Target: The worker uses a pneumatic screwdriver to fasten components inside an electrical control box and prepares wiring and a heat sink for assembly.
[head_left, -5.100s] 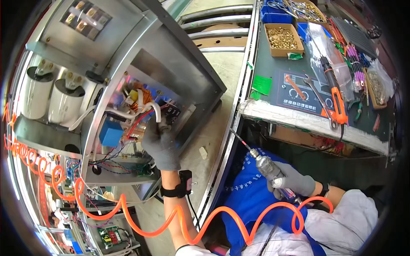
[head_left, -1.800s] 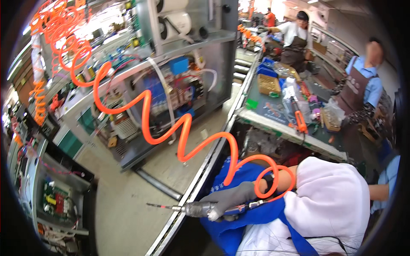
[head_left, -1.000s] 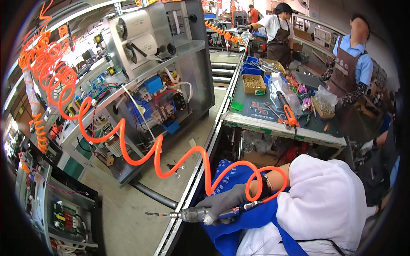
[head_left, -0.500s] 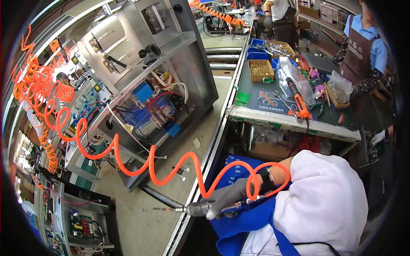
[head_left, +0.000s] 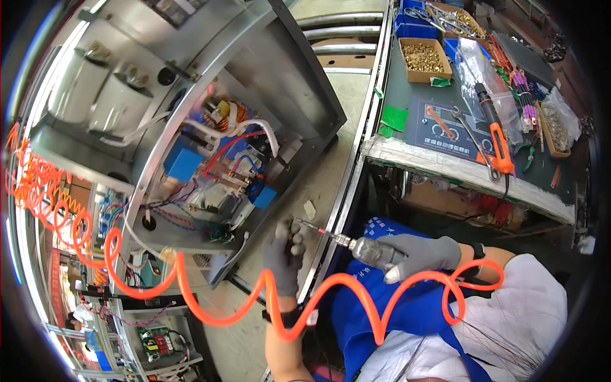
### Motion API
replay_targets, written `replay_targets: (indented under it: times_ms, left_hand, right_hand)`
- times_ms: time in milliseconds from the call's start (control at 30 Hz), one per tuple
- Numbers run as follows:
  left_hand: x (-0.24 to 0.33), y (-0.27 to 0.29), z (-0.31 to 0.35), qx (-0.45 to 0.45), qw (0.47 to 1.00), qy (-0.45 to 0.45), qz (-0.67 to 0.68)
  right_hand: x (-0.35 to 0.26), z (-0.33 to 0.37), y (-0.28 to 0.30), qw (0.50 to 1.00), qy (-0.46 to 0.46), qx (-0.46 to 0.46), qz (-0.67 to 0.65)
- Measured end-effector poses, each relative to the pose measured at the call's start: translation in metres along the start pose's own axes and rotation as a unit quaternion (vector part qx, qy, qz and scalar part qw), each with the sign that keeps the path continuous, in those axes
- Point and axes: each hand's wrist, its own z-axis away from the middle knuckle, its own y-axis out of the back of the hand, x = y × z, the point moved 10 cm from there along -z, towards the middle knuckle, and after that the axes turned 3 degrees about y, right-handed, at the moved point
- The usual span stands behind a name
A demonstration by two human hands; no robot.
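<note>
The right hand [head_left: 423, 254], in a grey glove, is closed around the body of an air screwdriver [head_left: 369, 248], which lies almost level and points to the left. Its thin bit [head_left: 312, 227] reaches to the left hand [head_left: 284, 254], also in a grey glove, and the fingers [head_left: 294, 237] of this hand are pinched at the tip of the bit; if a small screw is between them, I cannot tell. An orange coiled hose [head_left: 331, 299] runs from the back of the screwdriver, passes in front of the left wrist and goes on to the left side. Just above and left of the left hand stands an open metal cabinet [head_left: 299, 83], tilted, with wires, blue blocks [head_left: 183, 162] and two white cylinders [head_left: 102, 95] inside. To the right there is a workbench [head_left: 471, 172] with a green mat. On it lie a box of brass screws [head_left: 425, 58], a wrench [head_left: 468, 130] and an orange and black electric screwdriver [head_left: 495, 130]. The person wears a blue apron [head_left: 407, 312] over a white shirt.
</note>
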Motion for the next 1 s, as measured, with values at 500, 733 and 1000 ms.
replay_targets:
  times_ms: [500,733,1000]
  left_hand:
    - [-0.002,-0.04,-0.088,-0.045,0.994,0.048,-0.083]
    - [-0.008,-0.043,-0.098,-0.067,0.991,0.051,0.105]
    - [-0.035,-0.054,-0.138,-0.117,0.907,0.044,0.403]
  right_hand:
    - [0.012,-0.021,0.057,0.986,-0.097,-0.013,-0.133]
    - [-0.004,-0.036,0.059,0.994,-0.053,0.011,-0.098]
    - [-0.011,-0.05,0.062,0.997,-0.032,0.044,-0.057]
